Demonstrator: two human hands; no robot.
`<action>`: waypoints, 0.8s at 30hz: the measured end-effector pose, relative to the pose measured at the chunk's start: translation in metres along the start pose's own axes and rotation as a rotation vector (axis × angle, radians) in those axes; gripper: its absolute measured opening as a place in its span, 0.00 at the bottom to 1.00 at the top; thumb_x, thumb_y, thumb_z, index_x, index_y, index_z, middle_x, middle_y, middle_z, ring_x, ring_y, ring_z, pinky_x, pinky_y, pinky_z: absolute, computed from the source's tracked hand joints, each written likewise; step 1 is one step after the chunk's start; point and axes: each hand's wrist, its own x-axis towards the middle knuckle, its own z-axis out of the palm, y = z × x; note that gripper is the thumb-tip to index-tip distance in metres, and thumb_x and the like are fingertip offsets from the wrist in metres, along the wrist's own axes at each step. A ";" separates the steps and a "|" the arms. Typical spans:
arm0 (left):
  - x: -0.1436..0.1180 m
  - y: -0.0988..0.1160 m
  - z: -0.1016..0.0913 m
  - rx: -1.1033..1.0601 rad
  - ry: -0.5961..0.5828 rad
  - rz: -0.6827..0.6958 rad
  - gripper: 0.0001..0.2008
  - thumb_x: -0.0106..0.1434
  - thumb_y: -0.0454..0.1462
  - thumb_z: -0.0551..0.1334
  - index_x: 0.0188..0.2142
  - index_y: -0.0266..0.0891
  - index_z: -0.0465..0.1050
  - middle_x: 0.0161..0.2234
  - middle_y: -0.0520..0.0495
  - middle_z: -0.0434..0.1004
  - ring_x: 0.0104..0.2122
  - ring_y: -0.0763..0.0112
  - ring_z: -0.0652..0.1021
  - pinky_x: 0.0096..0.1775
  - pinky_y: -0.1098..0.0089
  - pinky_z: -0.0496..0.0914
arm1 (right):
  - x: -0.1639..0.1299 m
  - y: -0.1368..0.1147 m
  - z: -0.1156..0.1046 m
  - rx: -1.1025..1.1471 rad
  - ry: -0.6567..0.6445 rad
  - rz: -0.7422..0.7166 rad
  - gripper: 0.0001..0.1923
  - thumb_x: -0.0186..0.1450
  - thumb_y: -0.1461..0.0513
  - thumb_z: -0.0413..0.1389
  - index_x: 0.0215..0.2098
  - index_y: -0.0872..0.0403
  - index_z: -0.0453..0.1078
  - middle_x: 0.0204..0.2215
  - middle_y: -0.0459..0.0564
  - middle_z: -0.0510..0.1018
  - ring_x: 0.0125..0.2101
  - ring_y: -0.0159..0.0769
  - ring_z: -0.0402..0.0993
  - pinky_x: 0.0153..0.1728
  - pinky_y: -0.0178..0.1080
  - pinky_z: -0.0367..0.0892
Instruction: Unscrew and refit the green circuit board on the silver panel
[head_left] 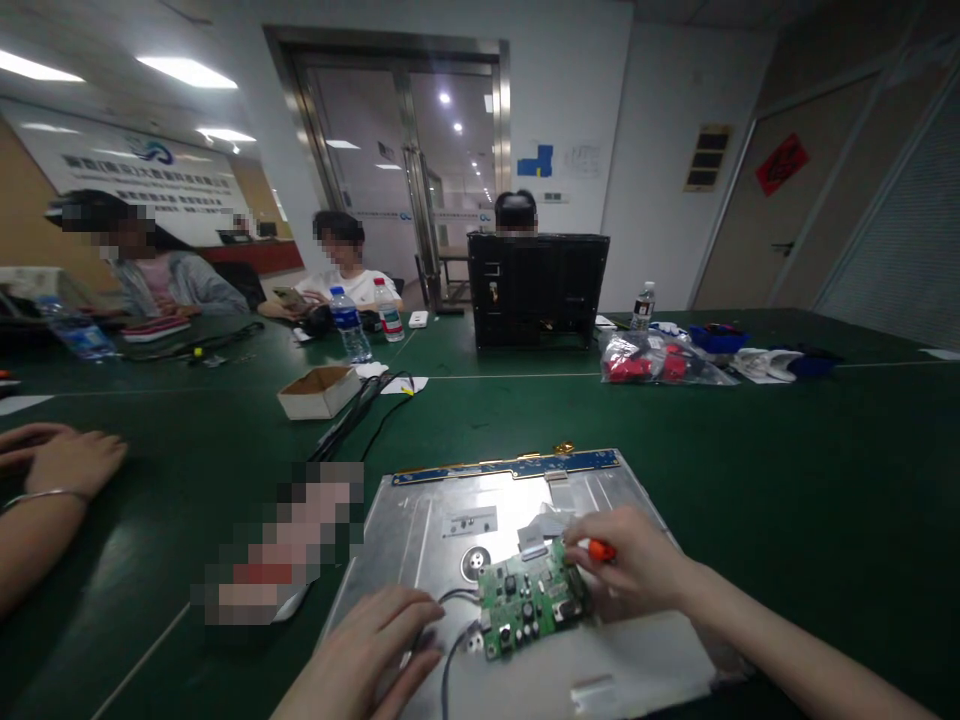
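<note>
A green circuit board (529, 605) lies on the back of a silvery display panel (412, 530), with dark cables (448, 665) running from its left side. My right hand (637, 565) is closed at the board's upper right edge. It grips what looks like a screwdriver (602, 550); only its orange handle shows, its shaft hidden by the fingers. At the left, my left hand (375, 645) rests on the panel beside the cables, fingers stretched and apart. Several small screws (470, 523) sit on a pale label. A blue circuit strip (510, 467) lines the panel's far edge.
A small open cardboard box (319, 392) and black cables (352, 420) lie beyond the panel. Another person's hands (71, 465) rest at left. Bottles (350, 325), a black monitor-like housing (538, 290) and a plastic bag with red things (660, 360) stand farther back. Other people sit around.
</note>
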 end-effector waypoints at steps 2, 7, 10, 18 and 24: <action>0.007 0.006 0.003 -0.006 -0.012 0.028 0.13 0.65 0.40 0.55 0.47 0.48 0.71 0.43 0.46 0.76 0.41 0.62 0.76 0.42 0.66 0.73 | 0.018 0.004 -0.005 -0.063 0.027 0.029 0.10 0.64 0.62 0.52 0.41 0.53 0.74 0.36 0.51 0.79 0.36 0.37 0.73 0.39 0.38 0.64; 0.018 0.015 0.011 -0.010 -0.150 0.023 0.17 0.65 0.41 0.57 0.54 0.49 0.67 0.48 0.46 0.73 0.45 0.60 0.75 0.46 0.63 0.72 | 0.045 0.013 -0.003 -0.110 -0.129 -0.034 0.15 0.63 0.60 0.55 0.48 0.50 0.71 0.46 0.53 0.72 0.41 0.39 0.71 0.40 0.39 0.64; 0.020 0.017 0.018 0.000 -0.156 0.005 0.23 0.62 0.42 0.62 0.56 0.51 0.64 0.53 0.44 0.68 0.49 0.56 0.72 0.48 0.59 0.71 | 0.049 0.017 -0.002 -0.057 -0.208 -0.112 0.14 0.63 0.59 0.55 0.48 0.50 0.71 0.47 0.52 0.70 0.42 0.38 0.69 0.41 0.38 0.63; 0.035 0.021 0.024 0.067 -0.235 0.044 0.21 0.61 0.36 0.60 0.55 0.45 0.65 0.54 0.42 0.68 0.50 0.54 0.71 0.50 0.55 0.69 | 0.062 0.028 -0.001 -0.016 -0.284 -0.134 0.15 0.56 0.62 0.60 0.41 0.56 0.66 0.40 0.52 0.71 0.38 0.37 0.67 0.36 0.36 0.63; 0.037 0.020 0.030 0.122 -0.167 0.095 0.17 0.62 0.34 0.57 0.51 0.44 0.69 0.50 0.43 0.72 0.46 0.56 0.74 0.46 0.56 0.71 | 0.066 0.030 -0.006 -0.018 -0.213 -0.076 0.15 0.55 0.63 0.59 0.42 0.55 0.69 0.39 0.50 0.75 0.37 0.37 0.70 0.37 0.35 0.63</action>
